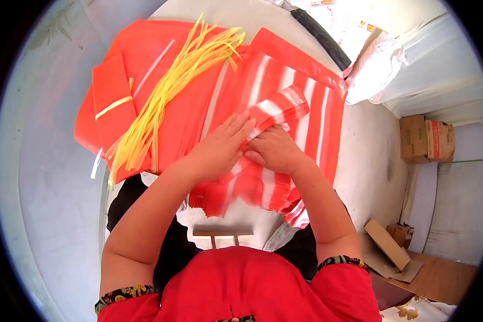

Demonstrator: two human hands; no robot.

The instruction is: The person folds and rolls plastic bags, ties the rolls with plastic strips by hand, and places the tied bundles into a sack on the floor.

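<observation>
Red-and-white striped plastic bags (323, 115) lie in a flat stack in front of me, their near edge ragged and crumpled. My right hand (276, 150) is closed at a narrow folded striped plastic bag (290, 103), with its fingertips partly hidden beneath the fold. My left hand (217, 150) lies flat with fingers stretched out, touching the folded bag's left end. To the left, a bunch of yellow plastic strips (169, 94) rests across plain red plastic sheets (145, 40). A folded red bundle (110, 88) there is tied with a yellow strip.
A black roll (322, 38) and a white plastic bag (378, 67) lie beyond the stack at the right. Cardboard boxes (416, 139) stand against the right wall. An opened carton flap (386, 244) sits on a brown surface at lower right.
</observation>
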